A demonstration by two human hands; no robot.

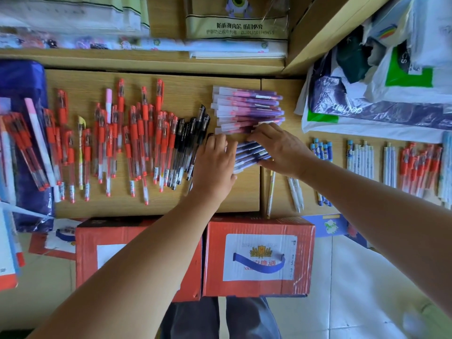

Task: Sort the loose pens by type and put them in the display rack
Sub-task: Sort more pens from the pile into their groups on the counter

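A stack of purple and pink pens (249, 107) with clear caps lies sideways on the wooden counter (151, 86). Just below it, a smaller bunch of dark purple pens (249, 154) sits between my hands. My left hand (215, 162) presses the bunch from the left, fingers spread. My right hand (278, 148) covers it from the right and touches the lower edge of the stack. Left of my hands lie black gel pens (188, 143) and a wide spread of red gel pens (117, 143). No display rack is visible.
White and blue pens (359, 155) and more red pens (420, 165) lie in rows at the right. Plastic bags (381, 94) pile up at the back right. Two red cardboard boxes (259, 255) stand below the counter edge. A blue pouch (22, 94) lies at the far left.
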